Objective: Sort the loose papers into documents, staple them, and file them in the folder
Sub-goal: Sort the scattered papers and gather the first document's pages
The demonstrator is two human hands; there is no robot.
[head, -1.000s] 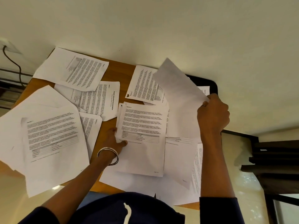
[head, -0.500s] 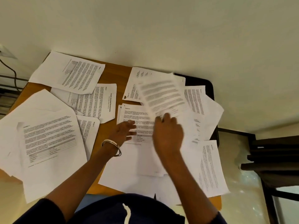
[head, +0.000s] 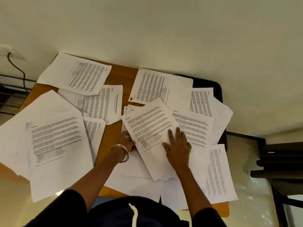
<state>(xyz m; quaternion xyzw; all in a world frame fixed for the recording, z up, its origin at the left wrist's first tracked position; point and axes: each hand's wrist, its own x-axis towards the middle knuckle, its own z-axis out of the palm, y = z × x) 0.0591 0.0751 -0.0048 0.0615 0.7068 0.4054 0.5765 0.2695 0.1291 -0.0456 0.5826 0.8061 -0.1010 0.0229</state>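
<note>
Still sorting: right hand, fingers straight, pressing tilted white printed sheet mid wooden table; left hand fingers hidden, cannot tell; next, matching pages

right hand laid lifted sheet flat on pile, pressing it.

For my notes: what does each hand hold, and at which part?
Left hand grips the tilted top sheet at its left edge; right hand only presses it flat.
</note>
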